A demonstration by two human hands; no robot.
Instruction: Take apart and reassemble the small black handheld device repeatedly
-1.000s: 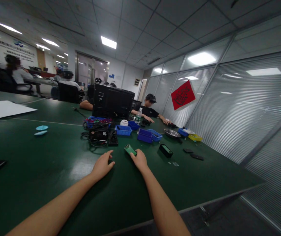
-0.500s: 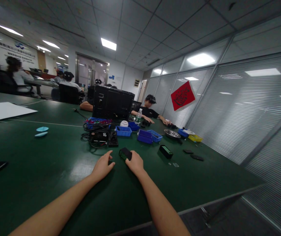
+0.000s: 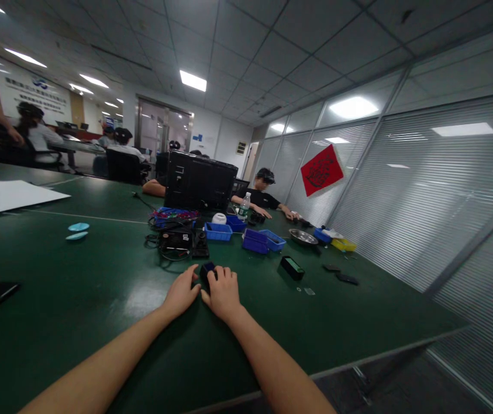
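A small black box [image 3: 206, 270] stands on the green table [image 3: 143, 345] in front of me, its dark inside facing up. My right hand [image 3: 223, 292] has its fingers curled over the box's right side and covers much of it. Just left of the box, my left hand [image 3: 183, 292] rests with thumb and fingers apart and nothing in it; whether its fingertips touch the box I cannot tell. A second black case [image 3: 292, 268] with a green inside lies to the right. Near it are a small ring [image 3: 299, 289] and a clear piece [image 3: 309, 291].
Beyond my hands sit a black device with cables [image 3: 177, 241], blue bins [image 3: 218, 232], a monitor [image 3: 201, 181] and a bottle [image 3: 245, 206]. A metal pan [image 3: 303, 236] and flat black pieces [image 3: 347, 278] are rightward. A co-worker [image 3: 264, 195] sits across the table.
My right hand has shifted left and turned over the black box, which now stands closer to my left hand with its inside upward. A person has appeared at the far left.
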